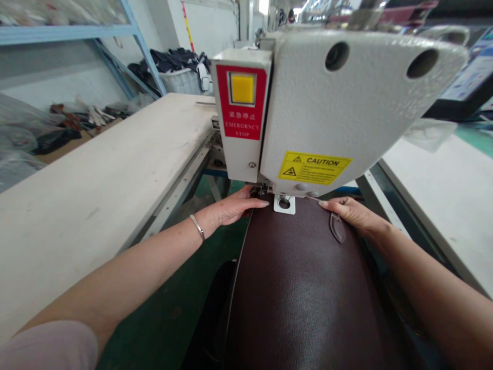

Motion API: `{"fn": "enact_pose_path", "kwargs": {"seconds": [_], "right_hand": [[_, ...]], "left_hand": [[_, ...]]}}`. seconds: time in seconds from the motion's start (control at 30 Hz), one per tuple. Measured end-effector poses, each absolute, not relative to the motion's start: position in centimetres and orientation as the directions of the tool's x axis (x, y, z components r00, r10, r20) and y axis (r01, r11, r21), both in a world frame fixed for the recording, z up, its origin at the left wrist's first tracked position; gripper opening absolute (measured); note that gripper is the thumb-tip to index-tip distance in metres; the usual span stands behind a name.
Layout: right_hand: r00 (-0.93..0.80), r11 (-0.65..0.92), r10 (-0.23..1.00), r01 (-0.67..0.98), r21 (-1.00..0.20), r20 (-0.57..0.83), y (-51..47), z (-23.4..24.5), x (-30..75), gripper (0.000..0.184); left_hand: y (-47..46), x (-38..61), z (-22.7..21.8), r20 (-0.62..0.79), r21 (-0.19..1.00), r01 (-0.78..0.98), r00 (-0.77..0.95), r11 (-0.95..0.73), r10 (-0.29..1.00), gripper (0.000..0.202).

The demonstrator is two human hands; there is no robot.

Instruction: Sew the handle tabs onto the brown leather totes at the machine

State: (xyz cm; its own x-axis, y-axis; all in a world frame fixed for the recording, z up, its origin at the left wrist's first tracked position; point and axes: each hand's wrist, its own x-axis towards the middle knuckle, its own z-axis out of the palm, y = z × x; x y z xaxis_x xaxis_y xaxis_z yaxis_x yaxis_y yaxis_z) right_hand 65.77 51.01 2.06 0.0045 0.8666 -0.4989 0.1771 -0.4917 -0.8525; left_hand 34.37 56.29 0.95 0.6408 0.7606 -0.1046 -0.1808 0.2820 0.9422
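Note:
A dark brown leather piece (300,288) bulges up in front of me and runs under the head of a white sewing machine (331,108). My left hand (234,206) lies with fingers stretched out along the leather's left edge, fingertips at the presser foot (284,203). A silver bracelet (197,226) is on that wrist. My right hand (352,211) rests flat on the right side of the leather, fingers extended toward the foot, beside a small leather loop tab (337,227).
The machine carries a red emergency stop panel with a yellow button (242,89) and a yellow caution label (314,167). A long pale worktable (96,180) lies to the left, another table (450,190) to the right. A basket of dark fabric (181,69) stands behind; blue shelving (131,36) at upper left.

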Motion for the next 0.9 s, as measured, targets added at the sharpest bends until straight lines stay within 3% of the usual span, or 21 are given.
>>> {"fn": "enact_pose_path", "kwargs": {"seconds": [0.13,0.47,0.9], "right_hand": [[-0.019,-0.493,0.864,0.179,-0.852,-0.503,51.12,1.85,65.91,0.061],[-0.011,-0.47,0.876,0.211,-0.857,-0.483,50.97,2.4,65.62,0.065],[-0.044,-0.397,0.905,0.277,-0.875,-0.424,51.28,1.99,66.37,0.06]], "left_hand": [[56.28,34.31,1.07,-0.084,0.946,-0.18,0.669,0.27,0.738,0.051],[56.2,34.02,0.83,-0.093,0.931,-0.194,0.692,0.309,0.715,0.058],[55.31,34.37,0.44,-0.074,0.981,-0.089,0.643,0.17,0.762,0.091]]}}
